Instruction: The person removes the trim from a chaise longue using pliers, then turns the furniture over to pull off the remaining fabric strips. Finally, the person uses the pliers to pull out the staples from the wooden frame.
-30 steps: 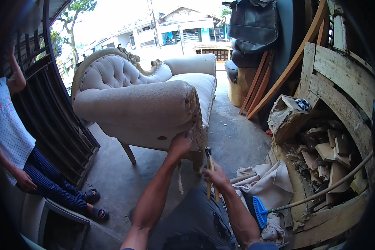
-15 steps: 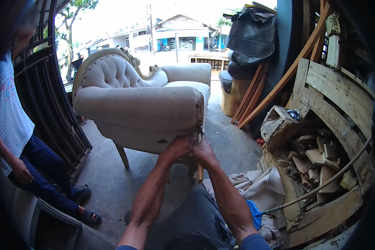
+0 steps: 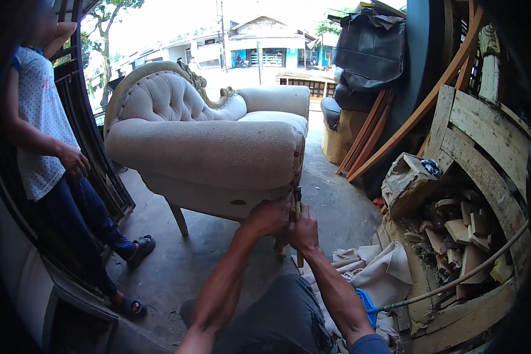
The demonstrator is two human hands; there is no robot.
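An armchair-like sofa [image 3: 203, 147] in light upholstery, with a tufted back and carved trim, stands before me. My right hand [image 3: 303, 229] is wrapped round a wooden-handled tool [image 3: 300, 258]. Its handle points down below the fist, and a dark upper end [image 3: 297, 193] shows by the sofa's front corner. Close beside it, my left hand [image 3: 270, 217] is closed at the lower edge of the sofa arm, its fingertips next to the tool; what they grip is hidden. A small dark hole [image 3: 238, 202] marks the side panel to the left.
A person [image 3: 47, 130] in a dotted shirt stands at the left by a metal gate. Cloth scraps [image 3: 383, 271] and a blue rake-like head [image 3: 367, 305] on a long pole lie at the right. Beyond are wood offcuts [image 3: 460, 233], a pallet-like frame [image 3: 484, 159] and leaning planks [image 3: 369, 135].
The view has shifted a little, moving the sofa and my hands rightward in the picture. The person at the left has raised one arm toward the head. My hands keep their grip at the sofa corner.
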